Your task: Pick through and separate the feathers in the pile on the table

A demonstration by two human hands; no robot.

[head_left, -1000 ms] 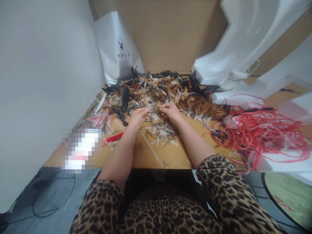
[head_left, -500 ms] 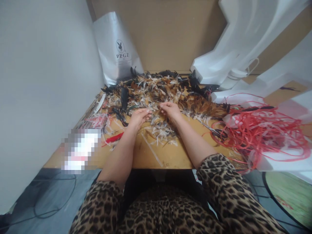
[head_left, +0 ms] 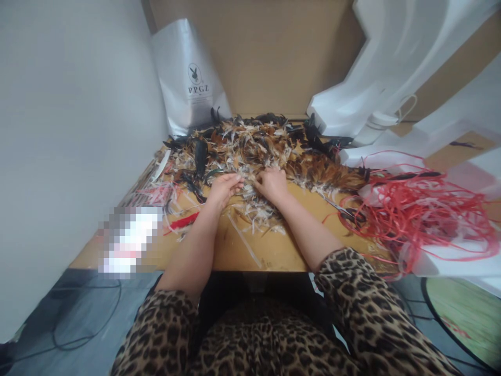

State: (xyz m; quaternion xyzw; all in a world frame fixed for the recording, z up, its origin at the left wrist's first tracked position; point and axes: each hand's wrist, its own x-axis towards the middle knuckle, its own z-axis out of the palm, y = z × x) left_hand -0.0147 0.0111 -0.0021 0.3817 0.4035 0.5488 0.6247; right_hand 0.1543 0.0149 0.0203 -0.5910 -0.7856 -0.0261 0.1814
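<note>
Over the near side of a loose heap of brown, black and white feathers (head_left: 250, 143), my left hand (head_left: 225, 189) is closed in a pinch, with a pale feather at its fingertips. Just to its right, my right hand (head_left: 273, 185) is curled with the fingers pointing down among the feathers. What its fingertips hold, if anything, is hidden. Below both hands lies a small scatter of white and grey feather bits (head_left: 260, 214) on the wooden table (head_left: 235, 250).
Tangled red plastic ribbon (head_left: 426, 219) covers the right side, beside dark-handled scissors (head_left: 350, 213). A silver bag (head_left: 191, 83) stands at the back left. A red strip (head_left: 185, 220) and a blurred-out bright object (head_left: 133, 240) lie front left. White foam pieces (head_left: 340, 109) lean at the right.
My right hand has turned over and its fingers have curled down into the feathers. The left hand has stayed almost in place, still pinching.
</note>
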